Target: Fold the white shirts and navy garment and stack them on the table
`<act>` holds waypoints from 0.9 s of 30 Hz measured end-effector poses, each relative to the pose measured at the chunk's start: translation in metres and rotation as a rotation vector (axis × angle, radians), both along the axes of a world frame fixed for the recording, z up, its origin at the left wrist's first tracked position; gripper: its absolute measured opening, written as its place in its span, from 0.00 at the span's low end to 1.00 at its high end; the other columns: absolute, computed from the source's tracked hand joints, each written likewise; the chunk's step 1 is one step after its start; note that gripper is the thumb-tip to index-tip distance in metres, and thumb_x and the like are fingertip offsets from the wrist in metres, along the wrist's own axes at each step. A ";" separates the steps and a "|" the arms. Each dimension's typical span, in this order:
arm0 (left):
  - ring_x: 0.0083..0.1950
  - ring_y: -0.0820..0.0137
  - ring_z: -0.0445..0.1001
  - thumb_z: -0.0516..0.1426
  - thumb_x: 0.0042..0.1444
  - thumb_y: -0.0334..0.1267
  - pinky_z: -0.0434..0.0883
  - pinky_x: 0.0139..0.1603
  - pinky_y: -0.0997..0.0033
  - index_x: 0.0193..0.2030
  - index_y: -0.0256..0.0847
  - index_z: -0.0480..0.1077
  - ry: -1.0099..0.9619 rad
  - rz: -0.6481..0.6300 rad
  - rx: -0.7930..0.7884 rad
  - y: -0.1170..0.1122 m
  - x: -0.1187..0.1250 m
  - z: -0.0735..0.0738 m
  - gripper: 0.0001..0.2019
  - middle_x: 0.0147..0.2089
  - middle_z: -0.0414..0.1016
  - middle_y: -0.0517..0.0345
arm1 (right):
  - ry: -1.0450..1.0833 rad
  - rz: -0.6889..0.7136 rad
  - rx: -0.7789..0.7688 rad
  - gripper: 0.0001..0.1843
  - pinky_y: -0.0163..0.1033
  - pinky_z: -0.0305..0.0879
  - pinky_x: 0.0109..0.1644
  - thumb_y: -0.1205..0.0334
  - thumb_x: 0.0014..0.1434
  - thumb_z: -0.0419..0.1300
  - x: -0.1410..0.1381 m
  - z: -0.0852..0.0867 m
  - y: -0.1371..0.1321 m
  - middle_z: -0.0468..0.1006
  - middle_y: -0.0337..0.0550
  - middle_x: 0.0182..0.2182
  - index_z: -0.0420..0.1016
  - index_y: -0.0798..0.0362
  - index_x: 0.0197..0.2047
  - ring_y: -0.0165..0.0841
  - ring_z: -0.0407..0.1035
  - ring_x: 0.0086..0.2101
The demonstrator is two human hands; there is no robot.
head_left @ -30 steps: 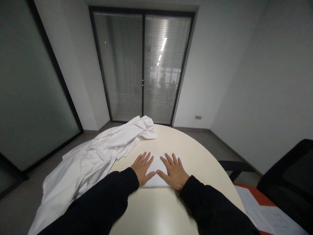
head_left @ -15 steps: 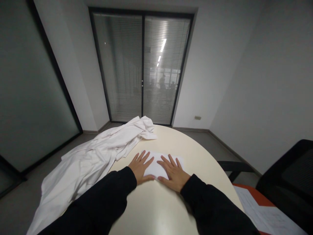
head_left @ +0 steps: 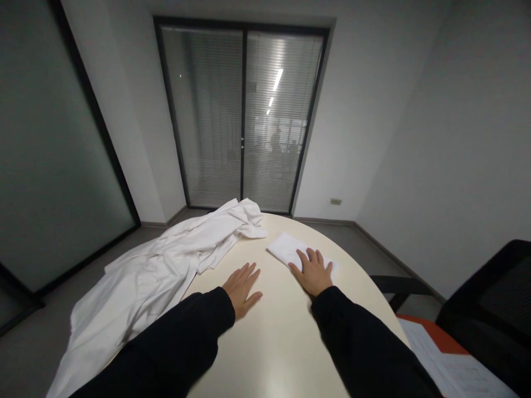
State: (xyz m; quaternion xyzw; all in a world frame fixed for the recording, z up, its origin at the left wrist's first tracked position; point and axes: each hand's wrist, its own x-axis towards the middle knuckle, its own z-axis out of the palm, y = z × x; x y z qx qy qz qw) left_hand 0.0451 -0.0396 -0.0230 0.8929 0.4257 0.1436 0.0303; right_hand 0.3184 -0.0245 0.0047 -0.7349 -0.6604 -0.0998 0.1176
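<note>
A small folded white cloth (head_left: 285, 248) lies on the cream round table (head_left: 274, 342), toward its far right side. My right hand (head_left: 313, 271) rests flat on the near end of the cloth, fingers spread and open. My left hand (head_left: 241, 287) lies flat and open on the bare tabletop, a little to the left of the cloth and apart from it. Both arms wear black sleeves.
A large crumpled white garment (head_left: 157, 265) covers the table's left side and hangs over its edge. A black chair (head_left: 489, 309) stands at the right, with an orange and white sheet (head_left: 448, 365) beside it. Glass doors with blinds (head_left: 243, 116) are ahead.
My right hand has pushed the folded cloth away and to the right across the table. My left hand has come off the cloth and stays on the tabletop.
</note>
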 end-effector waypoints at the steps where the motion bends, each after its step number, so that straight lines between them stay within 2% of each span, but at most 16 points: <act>1: 0.73 0.56 0.44 0.45 0.65 0.51 0.52 0.69 0.52 0.69 0.36 0.53 -0.006 -0.006 -0.005 0.000 0.000 0.000 0.30 0.73 0.47 0.46 | -0.017 0.023 0.055 0.30 0.62 0.50 0.57 0.40 0.64 0.47 0.006 0.001 0.006 0.63 0.54 0.61 0.62 0.45 0.64 0.53 0.54 0.59; 3: 0.73 0.56 0.45 0.45 0.65 0.51 0.52 0.69 0.52 0.69 0.36 0.54 -0.014 -0.008 -0.014 0.000 -0.001 0.000 0.30 0.72 0.48 0.46 | -0.049 0.063 0.132 0.27 0.53 0.56 0.53 0.43 0.64 0.49 0.018 0.002 0.017 0.69 0.55 0.53 0.66 0.47 0.60 0.48 0.61 0.52; 5: 0.73 0.56 0.46 0.44 0.66 0.52 0.52 0.69 0.52 0.68 0.36 0.55 -0.014 0.001 -0.024 0.001 -0.001 -0.001 0.30 0.72 0.49 0.46 | -0.067 0.055 0.166 0.24 0.47 0.58 0.48 0.45 0.65 0.50 0.029 0.002 0.027 0.72 0.54 0.48 0.68 0.47 0.58 0.46 0.63 0.48; 9: 0.72 0.56 0.48 0.45 0.65 0.51 0.52 0.69 0.52 0.68 0.37 0.55 0.000 0.018 -0.038 0.002 0.000 -0.002 0.29 0.72 0.51 0.47 | -0.042 -0.076 0.184 0.23 0.43 0.58 0.42 0.48 0.66 0.49 0.042 -0.005 0.045 0.75 0.55 0.42 0.66 0.55 0.56 0.45 0.67 0.43; 12: 0.72 0.56 0.48 0.46 0.65 0.51 0.52 0.69 0.51 0.68 0.38 0.56 -0.007 0.021 -0.040 0.003 0.001 -0.003 0.29 0.72 0.52 0.47 | -0.018 -0.127 0.170 0.20 0.43 0.57 0.42 0.54 0.66 0.49 0.044 -0.011 0.055 0.76 0.56 0.36 0.67 0.62 0.50 0.45 0.67 0.41; 14: 0.72 0.56 0.48 0.47 0.64 0.51 0.51 0.69 0.51 0.68 0.39 0.56 -0.019 0.025 -0.042 0.002 0.002 -0.004 0.29 0.71 0.52 0.47 | -0.032 -0.126 0.177 0.16 0.45 0.57 0.44 0.57 0.65 0.50 0.044 -0.013 0.058 0.76 0.57 0.38 0.69 0.62 0.46 0.47 0.67 0.43; 17: 0.72 0.56 0.48 0.47 0.64 0.51 0.51 0.69 0.50 0.67 0.39 0.57 -0.021 0.033 -0.044 0.002 0.003 -0.002 0.29 0.71 0.52 0.47 | -0.045 -0.143 0.210 0.14 0.46 0.56 0.46 0.58 0.64 0.51 0.045 -0.015 0.063 0.74 0.60 0.45 0.69 0.60 0.45 0.48 0.65 0.46; 21: 0.71 0.55 0.50 0.48 0.64 0.50 0.52 0.69 0.52 0.67 0.37 0.58 0.007 0.035 -0.028 0.001 0.003 0.001 0.28 0.71 0.54 0.47 | -0.022 -0.155 0.221 0.14 0.46 0.56 0.45 0.58 0.64 0.52 0.049 -0.016 0.068 0.76 0.58 0.43 0.70 0.60 0.45 0.48 0.66 0.45; 24: 0.70 0.55 0.53 0.48 0.64 0.49 0.55 0.68 0.52 0.66 0.37 0.58 0.018 0.041 0.010 -0.001 0.004 0.005 0.28 0.70 0.56 0.47 | -0.017 -0.094 0.242 0.14 0.45 0.56 0.47 0.59 0.64 0.51 0.052 -0.016 0.069 0.76 0.55 0.42 0.71 0.59 0.45 0.46 0.66 0.46; 27: 0.69 0.53 0.54 0.48 0.63 0.47 0.55 0.67 0.50 0.65 0.36 0.60 0.022 0.095 0.093 -0.002 0.006 0.014 0.27 0.69 0.58 0.45 | -0.032 -0.008 0.288 0.14 0.44 0.54 0.51 0.60 0.64 0.52 0.052 -0.017 0.067 0.75 0.54 0.47 0.70 0.58 0.49 0.44 0.64 0.49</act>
